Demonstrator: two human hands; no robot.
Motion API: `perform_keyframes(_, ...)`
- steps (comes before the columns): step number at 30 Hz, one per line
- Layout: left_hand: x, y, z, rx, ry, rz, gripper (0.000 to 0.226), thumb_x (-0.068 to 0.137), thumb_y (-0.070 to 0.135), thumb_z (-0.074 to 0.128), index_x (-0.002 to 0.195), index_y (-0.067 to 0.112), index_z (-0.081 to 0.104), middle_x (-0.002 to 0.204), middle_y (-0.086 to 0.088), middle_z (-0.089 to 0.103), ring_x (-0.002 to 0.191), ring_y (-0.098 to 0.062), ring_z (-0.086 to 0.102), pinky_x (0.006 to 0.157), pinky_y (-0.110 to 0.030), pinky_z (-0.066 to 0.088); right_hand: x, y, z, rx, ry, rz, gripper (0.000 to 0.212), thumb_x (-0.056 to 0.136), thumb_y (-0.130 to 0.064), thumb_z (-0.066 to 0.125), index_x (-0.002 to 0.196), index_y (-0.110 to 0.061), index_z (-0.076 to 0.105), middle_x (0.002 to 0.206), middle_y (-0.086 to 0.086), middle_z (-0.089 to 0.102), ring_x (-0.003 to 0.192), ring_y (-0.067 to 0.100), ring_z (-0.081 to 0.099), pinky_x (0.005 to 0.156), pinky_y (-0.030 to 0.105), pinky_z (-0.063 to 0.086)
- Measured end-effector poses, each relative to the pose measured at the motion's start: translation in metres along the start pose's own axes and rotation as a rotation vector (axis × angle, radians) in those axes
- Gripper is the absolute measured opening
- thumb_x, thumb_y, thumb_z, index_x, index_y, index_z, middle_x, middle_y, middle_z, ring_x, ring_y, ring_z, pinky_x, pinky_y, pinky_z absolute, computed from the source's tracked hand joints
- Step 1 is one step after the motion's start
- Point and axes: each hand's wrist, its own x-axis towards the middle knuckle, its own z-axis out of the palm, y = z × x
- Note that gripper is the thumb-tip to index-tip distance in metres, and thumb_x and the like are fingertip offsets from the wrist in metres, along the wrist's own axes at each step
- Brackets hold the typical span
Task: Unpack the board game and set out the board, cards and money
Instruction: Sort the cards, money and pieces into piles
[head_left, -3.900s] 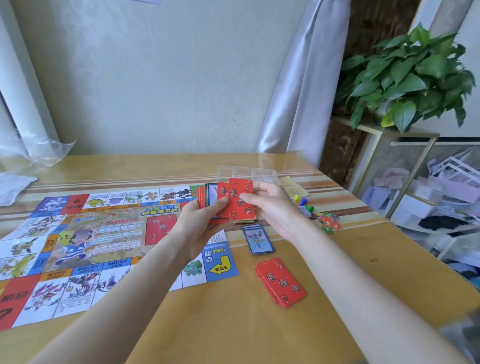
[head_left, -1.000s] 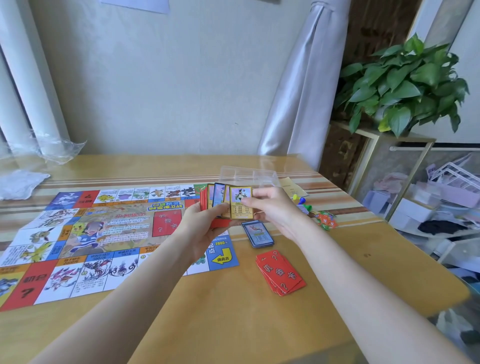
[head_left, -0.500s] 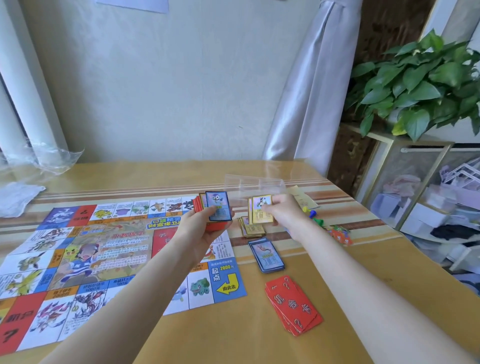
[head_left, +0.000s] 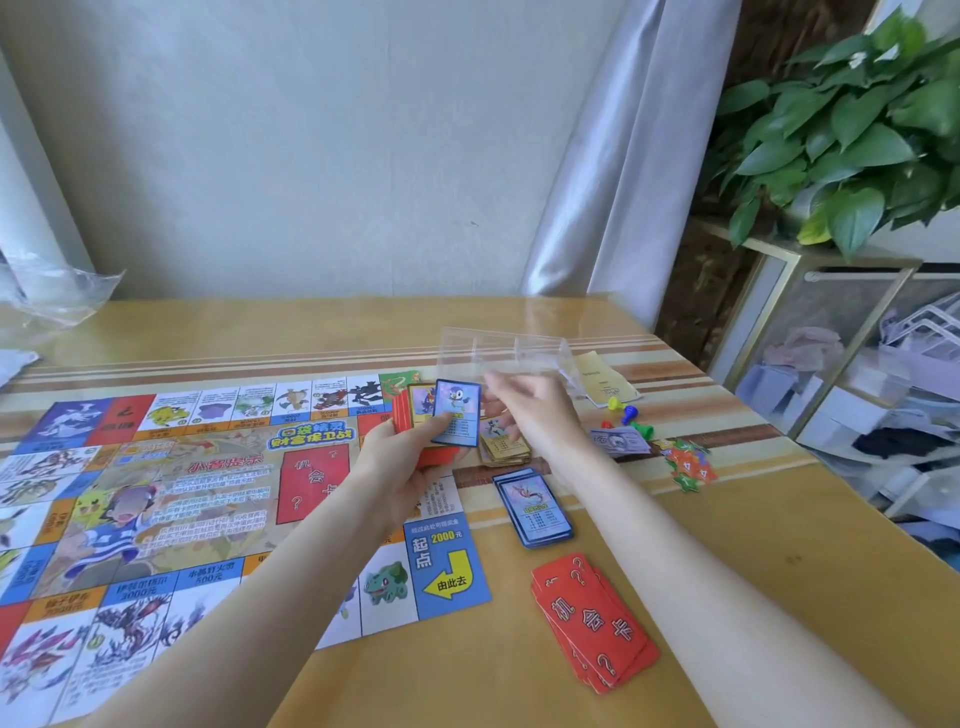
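Note:
The paper game board lies flat on the left of the wooden table. My left hand holds a fanned stack of cards above the board's right edge, a blue-framed card on top. My right hand hovers just right of it, fingers apart and empty, above a yellow card pile. A blue card pile and a red card pile lie nearer me. Paper money lies to the right.
A clear plastic box stands behind my hands. Coloured pawns, a yellowish leaflet and small printed tokens lie at the right. Plastic wrap sits at the far left. A shelf with a plant stands beyond the table's right edge.
My right hand has laid the yellow card on the yellow pile, let go and moved back toward the stack. A blue-framed card now tops the stack in my left hand.

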Motion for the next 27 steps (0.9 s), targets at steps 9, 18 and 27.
perform_keyframes(9,-0.022,0.008,0.001,-0.124,-0.151,-0.032,0.024,0.097,0.009,0.045,0.112,-0.009,0.05,0.105,-0.026,0.066,0.099,-0.033,0.065,0.075,-0.04,0.057,-0.004,-0.003,-0.022,0.081,0.055,0.039,0.011,0.081,-0.01,0.07,0.088,-0.007,0.063,0.091,0.011,0.067,0.07,0.014,0.058,0.057,0.021,0.044)
perform_keyframes(18,-0.038,-0.005,-0.009,-0.077,-0.195,-0.059,0.034,0.097,0.01,0.045,0.123,-0.011,0.045,0.111,-0.027,0.064,0.099,-0.035,0.065,0.075,-0.041,0.058,-0.037,0.019,-0.037,-0.308,-0.212,0.163,0.016,0.075,-0.012,0.076,0.082,-0.008,0.063,0.075,0.005,0.064,0.054,0.012,0.05,0.048,0.021,0.036)
perform_keyframes(27,-0.049,-0.013,-0.009,0.051,-0.124,-0.009,0.015,0.089,0.007,0.058,0.103,0.003,0.056,0.088,-0.014,0.068,0.068,-0.02,0.07,0.06,-0.03,0.059,-0.048,0.006,-0.031,-0.25,-0.078,-0.021,0.03,0.088,-0.033,0.062,0.108,-0.01,0.06,0.092,-0.004,0.057,0.075,0.01,0.054,0.066,0.024,0.041)
